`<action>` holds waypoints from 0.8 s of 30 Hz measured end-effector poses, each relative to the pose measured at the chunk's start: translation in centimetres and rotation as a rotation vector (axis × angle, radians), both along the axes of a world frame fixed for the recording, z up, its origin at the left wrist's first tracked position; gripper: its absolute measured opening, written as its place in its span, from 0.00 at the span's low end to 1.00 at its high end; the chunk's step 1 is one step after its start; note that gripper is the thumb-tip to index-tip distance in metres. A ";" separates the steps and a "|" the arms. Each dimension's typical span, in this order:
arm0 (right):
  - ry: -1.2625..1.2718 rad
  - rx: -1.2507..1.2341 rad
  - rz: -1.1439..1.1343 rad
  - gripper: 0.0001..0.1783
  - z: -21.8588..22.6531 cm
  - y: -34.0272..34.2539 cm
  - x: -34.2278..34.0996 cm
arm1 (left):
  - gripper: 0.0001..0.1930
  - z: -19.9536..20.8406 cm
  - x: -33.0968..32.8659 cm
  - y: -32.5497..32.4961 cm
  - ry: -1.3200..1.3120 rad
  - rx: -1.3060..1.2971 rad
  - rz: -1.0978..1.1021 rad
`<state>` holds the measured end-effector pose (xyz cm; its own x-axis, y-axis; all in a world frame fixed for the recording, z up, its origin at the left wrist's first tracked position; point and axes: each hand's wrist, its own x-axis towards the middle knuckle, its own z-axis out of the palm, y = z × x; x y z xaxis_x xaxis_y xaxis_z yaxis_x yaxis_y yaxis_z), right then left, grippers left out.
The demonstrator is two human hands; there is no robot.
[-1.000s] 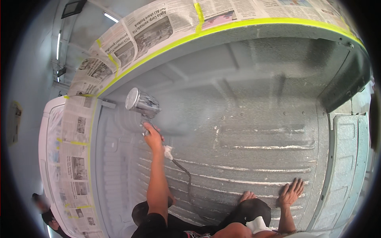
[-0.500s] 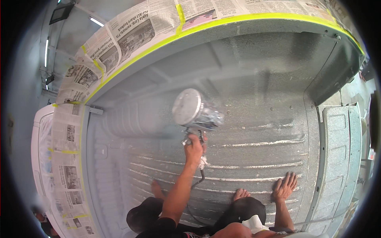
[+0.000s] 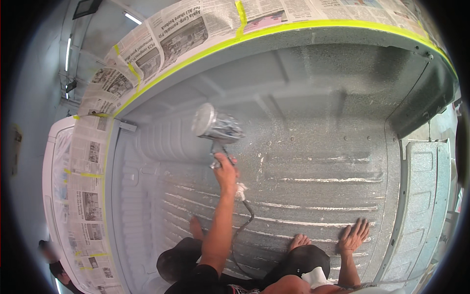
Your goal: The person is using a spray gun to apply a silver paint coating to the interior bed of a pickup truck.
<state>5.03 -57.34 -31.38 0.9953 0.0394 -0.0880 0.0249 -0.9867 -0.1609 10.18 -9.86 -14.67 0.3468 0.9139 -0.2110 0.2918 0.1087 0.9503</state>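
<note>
My left hand [image 3: 225, 174] is wrapped around the handle of a spray gun [image 3: 218, 147]. On top of the gun sits a wide cup [image 3: 223, 128] with a shiny, crinkled covering and a pale round end; it is blurred by motion. A whitish wrap [image 3: 241, 191] shows below the grip, where a dark hose [image 3: 248, 215] runs down toward my legs. The gun is held above the truck bed [image 3: 313, 161], near its far side wall [image 3: 235, 93]. My right hand [image 3: 354, 236] lies with fingers spread on the ribbed bed floor, holding nothing.
Newspaper [image 3: 186, 36] edged with yellow tape [image 3: 303, 24] covers the bed's far and left rims. The lowered tailgate [image 3: 426, 191] is at the right. My bare feet [image 3: 299, 241] rest on the bed floor. Another person [image 3: 61, 274] is outside at lower left.
My left hand has moved the spray gun leftward along the far wall. My right hand stays on the bed floor. The whole view has shifted slightly.
</note>
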 end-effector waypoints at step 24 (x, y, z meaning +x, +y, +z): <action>0.104 -0.080 -0.017 0.33 0.2 0.1 0.2 | 0.32 -1.5 -0.8 -7.1 0.005 -0.118 -0.481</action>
